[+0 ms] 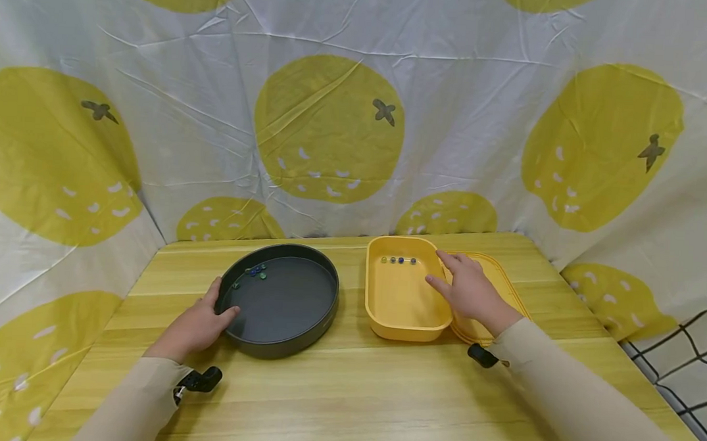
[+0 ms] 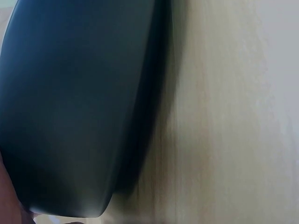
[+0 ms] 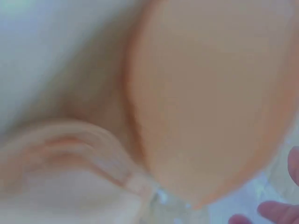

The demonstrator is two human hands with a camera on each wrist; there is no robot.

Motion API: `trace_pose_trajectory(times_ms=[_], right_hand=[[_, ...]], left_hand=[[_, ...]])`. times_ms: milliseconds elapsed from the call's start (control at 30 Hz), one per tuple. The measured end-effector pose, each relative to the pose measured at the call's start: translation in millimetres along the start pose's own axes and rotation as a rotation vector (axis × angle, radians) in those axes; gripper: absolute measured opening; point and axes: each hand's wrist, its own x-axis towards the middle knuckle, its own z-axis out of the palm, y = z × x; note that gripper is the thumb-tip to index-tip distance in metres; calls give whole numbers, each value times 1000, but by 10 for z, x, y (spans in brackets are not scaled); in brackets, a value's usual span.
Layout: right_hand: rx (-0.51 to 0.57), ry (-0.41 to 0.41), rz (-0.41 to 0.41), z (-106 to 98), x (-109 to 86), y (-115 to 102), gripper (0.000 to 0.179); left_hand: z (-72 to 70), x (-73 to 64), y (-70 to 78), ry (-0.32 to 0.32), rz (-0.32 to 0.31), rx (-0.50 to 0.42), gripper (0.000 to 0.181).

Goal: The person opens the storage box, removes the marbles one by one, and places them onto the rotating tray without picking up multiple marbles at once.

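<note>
A round dark grey pan (image 1: 279,303) stands at the left of the table, several glass marbles (image 1: 255,271) along its far left inner side. My left hand (image 1: 191,325) holds the pan's near left rim, thumb over the edge and fingers along the outer wall. The wall of the pan (image 2: 79,107) fills much of the left wrist view. To the right is a yellow rectangular container (image 1: 406,302) with several marbles (image 1: 399,260) in a row near its far end. Fingers spread, my right hand (image 1: 469,288) hovers at the container's right rim, holding nothing.
A yellow lid (image 1: 499,276) lies flat right of the container, partly under my right hand. A white curtain (image 1: 452,133) with yellow fruit prints hangs behind the wooden table (image 1: 333,404). Black grid wire (image 1: 687,373) shows at the far right.
</note>
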Motion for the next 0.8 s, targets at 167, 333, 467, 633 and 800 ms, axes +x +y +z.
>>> trace_pose_trajectory(times_ms=[167, 333, 467, 633, 800], right_hand=[[108, 17, 3, -186, 295, -83, 62], [229, -16, 37, -310, 597, -151, 52], [351, -36, 51, -309, 814, -192, 50], [475, -83, 51, -119, 1066, -181, 46], [448, -147, 70, 149, 1204, -128, 43]], left_hand=[[-5, -2, -4, -2, 1, -6, 97], [-6, 2, -12, -11, 2, -24, 97], [-5, 7, -26, -18, -3, -32, 97], [-3, 12, -26, -20, -2, -26, 97], [11, 22, -8, -21, 1, -29, 97]])
